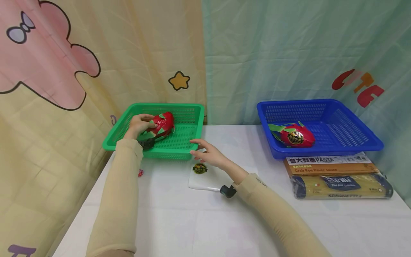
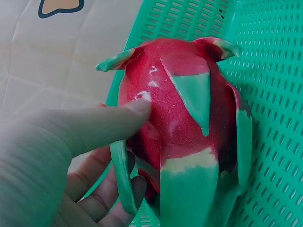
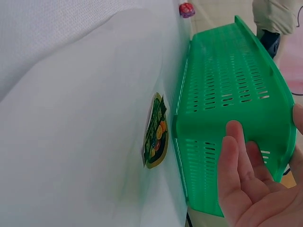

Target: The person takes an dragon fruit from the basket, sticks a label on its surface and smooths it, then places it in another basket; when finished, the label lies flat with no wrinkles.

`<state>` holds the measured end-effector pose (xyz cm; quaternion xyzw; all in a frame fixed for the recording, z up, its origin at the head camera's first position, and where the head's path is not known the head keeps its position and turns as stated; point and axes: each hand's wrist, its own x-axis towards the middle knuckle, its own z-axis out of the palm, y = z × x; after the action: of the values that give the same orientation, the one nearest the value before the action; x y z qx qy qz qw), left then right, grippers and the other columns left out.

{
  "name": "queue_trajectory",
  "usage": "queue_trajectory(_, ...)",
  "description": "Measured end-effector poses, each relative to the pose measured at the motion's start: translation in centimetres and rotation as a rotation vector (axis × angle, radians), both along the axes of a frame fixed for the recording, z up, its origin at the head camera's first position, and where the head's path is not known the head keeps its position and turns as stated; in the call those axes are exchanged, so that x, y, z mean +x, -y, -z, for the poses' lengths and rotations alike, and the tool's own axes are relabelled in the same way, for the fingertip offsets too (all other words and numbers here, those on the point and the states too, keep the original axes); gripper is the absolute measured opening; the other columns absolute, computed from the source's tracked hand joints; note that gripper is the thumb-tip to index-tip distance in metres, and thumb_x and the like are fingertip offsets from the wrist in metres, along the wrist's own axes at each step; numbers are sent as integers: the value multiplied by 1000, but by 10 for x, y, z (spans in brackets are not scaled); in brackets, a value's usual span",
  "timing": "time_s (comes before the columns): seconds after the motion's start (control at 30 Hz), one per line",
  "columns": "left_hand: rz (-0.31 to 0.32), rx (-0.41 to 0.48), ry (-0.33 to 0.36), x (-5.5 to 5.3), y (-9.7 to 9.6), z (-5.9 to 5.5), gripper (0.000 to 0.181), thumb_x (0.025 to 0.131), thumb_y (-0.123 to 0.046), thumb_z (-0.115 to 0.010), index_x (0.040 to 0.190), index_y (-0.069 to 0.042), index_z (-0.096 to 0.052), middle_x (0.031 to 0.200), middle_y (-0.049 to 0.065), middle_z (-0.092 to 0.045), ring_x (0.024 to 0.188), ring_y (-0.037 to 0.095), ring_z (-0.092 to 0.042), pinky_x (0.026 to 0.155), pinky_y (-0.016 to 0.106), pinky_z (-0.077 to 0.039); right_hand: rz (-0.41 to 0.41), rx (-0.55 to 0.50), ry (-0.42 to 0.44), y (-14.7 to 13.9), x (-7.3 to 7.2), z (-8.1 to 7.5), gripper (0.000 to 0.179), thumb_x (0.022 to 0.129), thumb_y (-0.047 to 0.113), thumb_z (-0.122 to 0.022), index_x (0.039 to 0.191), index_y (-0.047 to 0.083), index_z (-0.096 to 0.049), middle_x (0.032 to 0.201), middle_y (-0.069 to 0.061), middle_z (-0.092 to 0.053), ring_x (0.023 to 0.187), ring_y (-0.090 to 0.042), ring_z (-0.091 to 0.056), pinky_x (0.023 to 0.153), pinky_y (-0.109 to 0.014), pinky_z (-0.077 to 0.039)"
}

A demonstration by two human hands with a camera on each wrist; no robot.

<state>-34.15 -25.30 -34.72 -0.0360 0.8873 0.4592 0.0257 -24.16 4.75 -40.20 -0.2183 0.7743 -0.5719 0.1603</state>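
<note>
Inside the green basket (image 1: 189, 156), my left hand (image 1: 140, 125) holds a red dragon fruit (image 1: 165, 123) with green scales. The left wrist view shows the thumb (image 2: 135, 111) pressed on the fruit's red skin and the other fingers curled at its side, partly hidden behind a scale. My right hand (image 1: 210, 154) is at the basket's front right corner, its fingers loosely bent. In the right wrist view, fingertips (image 3: 233, 128) overlap the outer wall, with another digit at the rim. A round fruit sticker (image 1: 199, 168) lies on the table just below this hand.
A blue basket (image 1: 324, 151) at the right holds another dragon fruit (image 1: 297, 135) with a black-and-gold sticker. In front of it lie a pasta box (image 1: 330, 166) and a spaghetti packet (image 1: 343, 187). A small red item (image 1: 140, 173) sits before the green basket. Curtains hang behind.
</note>
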Motion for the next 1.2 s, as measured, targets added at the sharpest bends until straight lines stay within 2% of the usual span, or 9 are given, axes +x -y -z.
queue_trajectory(0.1, 1, -10, -1, 0, 0, 1, 48, 87, -11, -67, 131, -2, -53, 134, 22, -47, 121, 35, -43, 97, 46, -39, 0, -4, 9, 0, 0, 0, 50, 95, 29, -56, 142, 23, -39, 115, -12, -53, 101, -35, -60, 83, -47, -50)
queue_trajectory(0.33, -78, 55, 37, 1, -2, 3, 47, 81, -23, -75, 123, -8, -62, 131, 15, -51, 120, 30, -44, 95, 39, -41, -1, -6, 9, 1, 0, 3, 52, 95, 30, -57, 143, 20, -38, 114, -12, -53, 101, -37, -60, 82, -48, -50)
queue_trajectory(0.57, -37, 33, 27, -2, -5, 1, 44, 80, -23, -75, 119, -6, -64, 127, 13, -53, 116, 30, -45, 92, 42, -42, -4, -13, 8, 1, 0, 3, 53, 95, 29, -56, 144, 17, -37, 114, -13, -53, 100, -37, -60, 82, -47, -51)
queue_trajectory(0.63, -66, 43, 16, -4, -8, 0, 42, 81, -22, -75, 117, -5, -64, 123, 10, -54, 114, 28, -46, 92, 41, -42, -5, -13, 6, 1, 0, 2, 53, 96, 29, -55, 144, 16, -36, 114, -13, -52, 101, -37, -60, 82, -47, -51)
queue_trajectory(0.8, -108, 153, 2, -7, -16, -2, 39, 80, -17, -76, 115, -3, -64, 106, 3, -61, 104, 21, -50, 89, 39, -45, -4, -14, -4, 1, 1, 3, 54, 96, 29, -55, 144, 16, -36, 114, -13, -52, 100, -37, -60, 82, -47, -51)
queue_trajectory(0.93, -82, 214, 39, -7, -24, -5, 38, 81, -12, -75, 116, -3, -64, 94, -3, -64, 91, 15, -59, 86, 36, -47, -1, -15, -10, 2, 0, 4, 54, 96, 28, -55, 144, 15, -36, 114, -13, -53, 99, -36, -61, 81, -46, -51)
queue_trajectory(1.03, -85, 278, 64, -6, -30, -10, 36, 81, -9, -73, 116, -1, -64, 88, -4, -65, 81, 12, -65, 85, 34, -49, -4, -13, -12, 2, 0, 5, 52, 96, 27, -56, 143, 17, -37, 113, -13, -53, 98, -35, -62, 80, -44, -52)
queue_trajectory(1.1, -97, 345, 76, -7, -34, -15, 32, 81, -7, -73, 111, -1, -65, 86, -2, -65, 77, 12, -67, 84, 33, -51, -4, -14, -11, 2, 0, 6, 51, 96, 27, -56, 143, 18, -38, 113, -13, -54, 98, -34, -62, 80, -44, -52)
queue_trajectory(1.2, -119, 475, 76, -7, -41, -27, 18, 80, -4, -74, 97, -2, -69, 83, 0, -67, 73, 12, -68, 80, 32, -52, 4, -17, -1, 1, 0, 4, 50, 95, 27, -56, 142, 21, -40, 112, -12, -54, 97, -34, -62, 81, -45, -52)
